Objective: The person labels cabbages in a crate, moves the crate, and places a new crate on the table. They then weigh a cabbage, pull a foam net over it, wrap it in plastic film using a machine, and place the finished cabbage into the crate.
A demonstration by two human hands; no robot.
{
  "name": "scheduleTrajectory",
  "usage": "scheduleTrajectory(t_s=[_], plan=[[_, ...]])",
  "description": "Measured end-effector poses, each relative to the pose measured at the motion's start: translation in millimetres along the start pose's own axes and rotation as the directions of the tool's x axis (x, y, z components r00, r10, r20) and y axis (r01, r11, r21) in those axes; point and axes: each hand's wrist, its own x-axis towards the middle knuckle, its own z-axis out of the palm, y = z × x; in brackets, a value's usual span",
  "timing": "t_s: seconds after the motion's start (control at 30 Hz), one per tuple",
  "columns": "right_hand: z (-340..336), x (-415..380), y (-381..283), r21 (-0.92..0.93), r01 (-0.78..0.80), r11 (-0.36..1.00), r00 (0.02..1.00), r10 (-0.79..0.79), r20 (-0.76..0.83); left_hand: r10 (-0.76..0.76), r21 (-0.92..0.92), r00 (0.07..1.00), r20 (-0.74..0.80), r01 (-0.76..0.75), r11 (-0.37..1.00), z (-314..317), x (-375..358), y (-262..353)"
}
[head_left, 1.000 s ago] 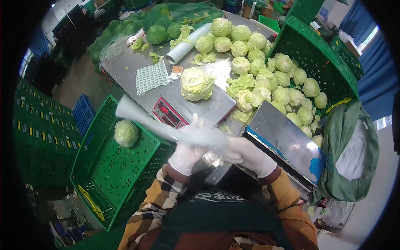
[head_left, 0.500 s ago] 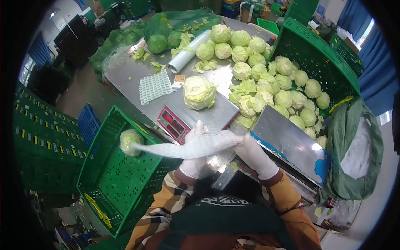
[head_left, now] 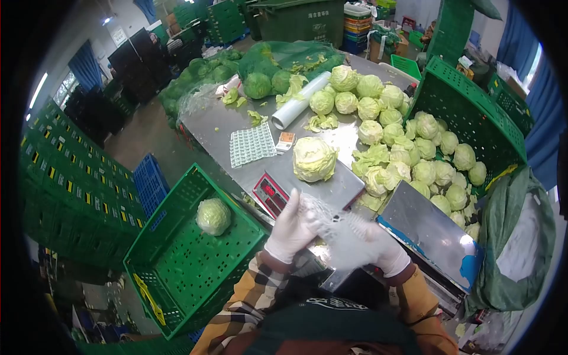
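A white mesh sleeve (head_left: 343,234) is bunched and blurred between my two white-gloved hands. My left hand (head_left: 294,228) is closed on its left end, thumb pointing up. My right hand (head_left: 383,247) grips the other end, its fingers partly smeared by motion. Just beyond them, a pale green cabbage (head_left: 315,158) rests on the metal plate of a scale (head_left: 343,188), whose red display panel (head_left: 271,194) faces me. Another cabbage (head_left: 213,216), with a shiny covering, lies inside the green crate (head_left: 247,241) at my left.
Many trimmed cabbages (head_left: 370,86) are heaped at the right, against a tipped green crate (head_left: 473,106). A plastic film roll (head_left: 300,100), label sheet (head_left: 252,145) and netted cabbages (head_left: 258,86) lie farther back. A metal-topped machine (head_left: 432,234) stands right of my hands.
The mesh sleeve, stretched out long toward the left before, is now gathered between my hands. My left hand has turned thumb-up. The whole view has shifted, so the table appears lower and farther right.
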Motion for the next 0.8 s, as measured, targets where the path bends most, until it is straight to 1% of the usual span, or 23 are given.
scheduleTrajectory(t_s=[0.03, 0.07, 0.1, 0.13, 0.17, 0.2, 0.23, 0.27, 0.3, 0.33, 0.37, 0.4, 0.43, 0.47, 0.5, 0.57, 0.6, 0.63, 0.67, 0.7, 0.73, 0.77, 0.8], plan=[[-42, 10, 29, 0.191, -0.265, 0.945, 0.963, 0.27, 0.0, 0.003, -0.151, 0.998, 0.057, 0.006, 0.989, 4, -1, 4], [-35, 0, 18, -0.155, -0.262, 0.952, 0.963, 0.268, 0.014, -0.02, -0.064, 0.996, 0.092, 0.026, 0.998, 7, -2, 8], [-29, -7, 2, -0.48, -0.23, 0.846, 0.961, 0.275, 0.023, -0.05, -0.007, 0.997, 0.059, 0.051, 0.999, 17, -5, 11], [-54, -3, 2, -0.713, -0.029, 0.701, 0.999, 0.031, -0.009, 0.0, 0.046, 0.989, -0.145, 0.007, 0.999, 31, -9, 2], [-45, -4, -20, -0.341, 0.147, 0.928, 0.984, -0.173, -0.047, 0.06, 0.112, 0.939, -0.338, -0.023, 0.993, 38, -10, -6], [-125, 16, 6, -0.159, 0.109, 0.981, 0.945, -0.152, -0.29, -0.022, 0.277, 0.997, -0.072, 0.041, 0.96, 27, -17, -8], [-160, 26, -1, -0.246, 0.245, 0.938, 0.894, -0.317, -0.317, -0.06, 0.403, 0.998, -0.024, 0.064, 0.913, 21, -20, -17], [-112, 21, -35, -0.139, 0.372, 0.918, 0.846, -0.397, -0.358, -0.133, 0.474, 0.986, -0.099, 0.164, 0.865, 21, -22, -27], [-108, 19, -47, -0.141, 0.372, 0.917, 0.842, -0.398, -0.364, -0.193, 0.537, 0.965, -0.177, 0.258, 0.803, 21, -22, -34], [-107, 20, -55, -0.121, 0.407, 0.905, 0.838, -0.423, -0.345, -0.221, 0.529, 0.955, -0.198, 0.294, 0.796, 19, -23, -34], [-103, 19, -60, -0.1, 0.44, 0.892, 0.833, -0.447, -0.325, -0.222, 0.529, 0.955, -0.197, 0.294, 0.796, 8, -19, -33], [-89, 21, -61, -0.177, 0.446, 0.877, 0.799, -0.479, -0.364, -0.024, 0.573, 0.914, -0.405, 0.274, 0.772, -15, -13, -32], [-84, 30, -53, -0.177, 0.444, 0.879, 0.8, -0.477, -0.364, 0.187, 0.616, 0.799, -0.571, 0.267, 0.741, -42, -6, -30], [-83, 44, -42, -0.357, 0.413, 0.838, 0.733, -0.538, -0.416, 0.342, 0.638, 0.707, -0.619, 0.198, 0.744, -83, 5, -20], [-87, 59, -33, -0.524, 0.357, 0.773, 0.659, -0.606, -0.446, 0.483, 0.666, 0.589, -0.648, 0.13, 0.735, -113, 16, -5], [-112, 98, -11, -0.645, 0.159, 0.748, 0.596, -0.593, -0.541, 0.721, 0.842, 0.473, -0.506, 0.09, 0.532, -114, 45, 30], [-110, 113, -13, -0.521, 0.033, 0.853, 0.613, -0.428, -0.663, 0.724, 0.844, 0.473, -0.502, 0.087, 0.529, -117, 60, 45], [-115, 133, -11, -0.523, 0.038, 0.852, 0.614, -0.432, -0.661, 0.837, 0.949, 0.45, -0.312, 0.194, 0.249, -120, 76, 58], [-126, 156, -6, -0.637, 0.135, 0.759, 0.546, -0.593, -0.591, 0.889, 0.953, 0.449, -0.094, 0.298, -0.05, -127, 90, 71], [-136, 178, -3, -0.737, 0.221, 0.639, 0.458, -0.735, -0.5, 0.889, 0.955, 0.45, -0.085, 0.29, -0.056, -146, 101, 87], [-141, 195, -3, -0.738, 0.229, 0.635, 0.451, -0.741, -0.497, 0.808, 0.919, 0.564, -0.173, 0.386, -0.073, -177, 115, 106], [-144, 210, -5, -0.664, 0.225, 0.713, 0.531, -0.661, -0.53, 0.708, 0.874, 0.653, -0.268, 0.475, -0.107, -202, 129, 120], [-152, 228, -3, -0.584, 0.211, 0.783, 0.607, -0.574, -0.55, 0.379, 0.876, 0.805, -0.457, 0.335, 0.346, -195, 138, 124]])
